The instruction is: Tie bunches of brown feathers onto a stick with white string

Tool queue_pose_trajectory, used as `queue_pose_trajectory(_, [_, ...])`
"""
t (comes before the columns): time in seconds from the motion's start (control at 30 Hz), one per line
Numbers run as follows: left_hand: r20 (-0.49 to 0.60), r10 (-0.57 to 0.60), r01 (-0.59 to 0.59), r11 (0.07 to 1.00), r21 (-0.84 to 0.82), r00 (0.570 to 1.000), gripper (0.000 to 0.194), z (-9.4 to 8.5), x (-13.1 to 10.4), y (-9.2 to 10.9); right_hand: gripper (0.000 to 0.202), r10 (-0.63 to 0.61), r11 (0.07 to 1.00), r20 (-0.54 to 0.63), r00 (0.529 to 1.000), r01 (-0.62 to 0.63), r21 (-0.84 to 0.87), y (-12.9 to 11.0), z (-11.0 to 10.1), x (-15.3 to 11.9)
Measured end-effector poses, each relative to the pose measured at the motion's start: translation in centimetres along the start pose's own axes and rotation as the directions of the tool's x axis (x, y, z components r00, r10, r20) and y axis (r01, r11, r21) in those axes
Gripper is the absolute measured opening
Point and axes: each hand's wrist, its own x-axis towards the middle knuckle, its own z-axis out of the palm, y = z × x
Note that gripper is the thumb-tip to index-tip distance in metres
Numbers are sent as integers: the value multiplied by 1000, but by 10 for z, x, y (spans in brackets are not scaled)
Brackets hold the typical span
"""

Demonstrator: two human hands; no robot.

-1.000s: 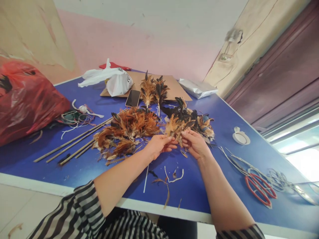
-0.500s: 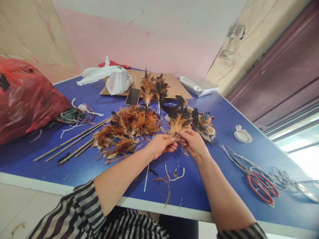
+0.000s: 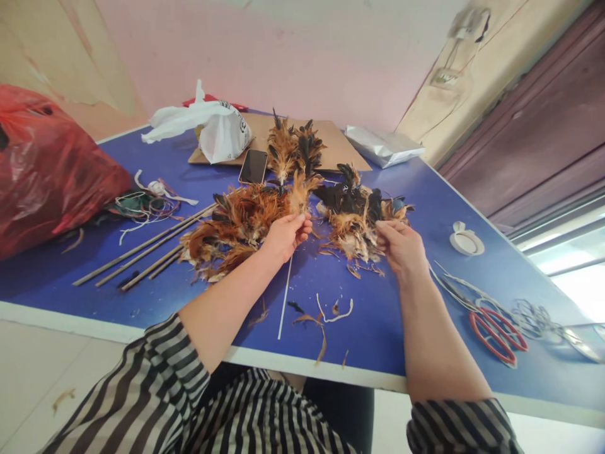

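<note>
— Nearest, reckoned from the brown feather pile (image 3: 246,217)?
— On its near side, to the right: one straight white strip (image 3: 285,297) and one curled white string (image 3: 338,317). Much farther right, one pair of red-handled scissors (image 3: 498,336).
— And the hands?
— Two. By the pile's right end, left hand (image 3: 288,237) pinching one tan feather tuft (image 3: 299,194) at the base. Well to the right, right hand (image 3: 401,244) at the edge of one mixed feather pile (image 3: 357,217); whether loose or grasping, impossible to tell.
— Level with the brown pile?
— Left, four thin sticks (image 3: 142,246) and one red plastic bag (image 3: 57,173); far right, one white roll (image 3: 469,252).
— Beyond it?
— One phone (image 3: 254,166), two feather bundles (image 3: 282,151), one silver packet (image 3: 385,147), one white bag (image 3: 222,133).
— The tuft's direction?
— Plume end up and away, base toward the near side, long axis running near to far.
</note>
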Motion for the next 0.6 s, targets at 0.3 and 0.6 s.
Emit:
queue_pose_trajectory(0.3, [123, -19, 2, 990, 138, 992, 9, 8, -11, -10, 10, -208, 379, 495, 843, 536, -754, -22, 29, -29])
queue_pose_trajectory(0.6, [267, -162, 123, 980, 156, 950, 9, 19, -24, -16, 13, 263, 604, 553, 791, 312, -734, -28, -11, -73])
